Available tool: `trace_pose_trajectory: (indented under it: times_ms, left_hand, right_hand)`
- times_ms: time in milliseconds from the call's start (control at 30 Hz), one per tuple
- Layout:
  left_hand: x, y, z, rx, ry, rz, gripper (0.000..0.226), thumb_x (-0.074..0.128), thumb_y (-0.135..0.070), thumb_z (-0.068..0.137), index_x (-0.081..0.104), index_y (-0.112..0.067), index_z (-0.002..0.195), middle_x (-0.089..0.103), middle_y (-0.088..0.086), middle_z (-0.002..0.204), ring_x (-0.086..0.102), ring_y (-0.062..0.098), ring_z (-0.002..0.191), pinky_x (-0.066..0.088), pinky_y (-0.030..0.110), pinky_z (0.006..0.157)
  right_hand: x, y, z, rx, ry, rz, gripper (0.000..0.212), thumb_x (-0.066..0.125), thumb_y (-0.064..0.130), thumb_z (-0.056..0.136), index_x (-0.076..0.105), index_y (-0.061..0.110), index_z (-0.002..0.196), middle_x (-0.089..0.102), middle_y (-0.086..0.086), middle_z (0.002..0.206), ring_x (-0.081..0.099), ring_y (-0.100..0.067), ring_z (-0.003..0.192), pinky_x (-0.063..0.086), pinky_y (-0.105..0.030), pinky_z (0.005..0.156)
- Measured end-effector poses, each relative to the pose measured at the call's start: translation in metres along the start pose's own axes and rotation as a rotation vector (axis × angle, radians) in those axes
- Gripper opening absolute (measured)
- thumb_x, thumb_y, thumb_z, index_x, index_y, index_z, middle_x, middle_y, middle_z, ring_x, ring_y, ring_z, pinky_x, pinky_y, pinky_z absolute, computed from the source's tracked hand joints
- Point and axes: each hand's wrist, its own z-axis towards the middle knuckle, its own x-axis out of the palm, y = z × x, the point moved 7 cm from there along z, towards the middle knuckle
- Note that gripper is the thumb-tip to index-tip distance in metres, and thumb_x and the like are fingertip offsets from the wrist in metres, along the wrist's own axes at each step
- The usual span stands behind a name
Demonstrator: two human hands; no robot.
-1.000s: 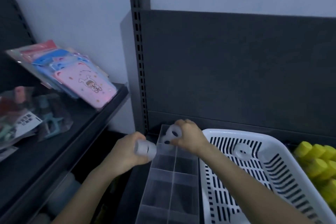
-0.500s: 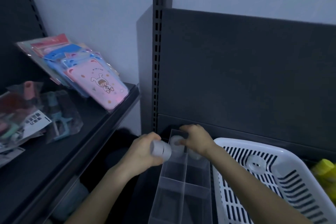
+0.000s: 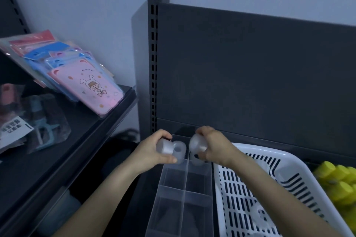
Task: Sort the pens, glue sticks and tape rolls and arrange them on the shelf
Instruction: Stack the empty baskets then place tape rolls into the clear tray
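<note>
Now left hand (image 3: 150, 153) grips one tape roll (image 3: 164, 146), right hand (image 3: 216, 149) another.

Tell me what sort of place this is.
Probably a stationery shop or stockroom: dark slotted retail shelving, bagged cartoon-print cases leaning on the side shelf, and tape rolls held over a clear divided organizer beside a white slotted basket.

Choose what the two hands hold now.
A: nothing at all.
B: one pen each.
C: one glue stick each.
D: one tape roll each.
D: the left hand grips a translucent tape roll and the right hand grips a second tape roll, both above the clear organizer.
</note>
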Motion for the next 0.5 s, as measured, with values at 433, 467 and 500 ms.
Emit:
trace_pose_trajectory:
  times_ms: [433,467,500]
  left_hand:
    - [0.005,0.016,-0.009,-0.033,0.098,0.079,0.051,0.065,-0.011,0.066,0.045,-0.048,0.095,0.05,-0.001,0.112,0.053,0.015,0.101,0.049,0.028,0.086]
    - [0.004,0.016,-0.009,-0.04,0.096,0.084,0.05,0.065,-0.016,0.061,0.046,-0.045,0.098,0.052,-0.001,0.111,0.055,0.015,0.1,0.05,0.031,0.088]
    - [0.004,0.016,-0.008,-0.044,0.093,0.092,0.05,0.065,-0.019,0.059,0.047,-0.042,0.1,0.054,-0.002,0.109,0.056,0.015,0.099,0.051,0.033,0.088]
  right_hand:
    - [0.027,-0.03,0.021,0.204,0.105,-0.379,0.051,0.064,0.037,0.077,0.051,0.02,0.123,0.058,-0.004,0.119,0.043,-0.023,0.119,0.03,-0.033,0.097]
    - [0.029,-0.029,0.021,0.2,0.106,-0.427,0.048,0.063,0.038,0.078,0.052,0.02,0.121,0.056,-0.005,0.12,0.043,-0.023,0.119,0.03,-0.033,0.097]
    - [0.031,-0.029,0.022,0.2,0.105,-0.46,0.047,0.062,0.038,0.078,0.053,0.019,0.12,0.053,-0.005,0.123,0.042,-0.024,0.119,0.03,-0.033,0.099]
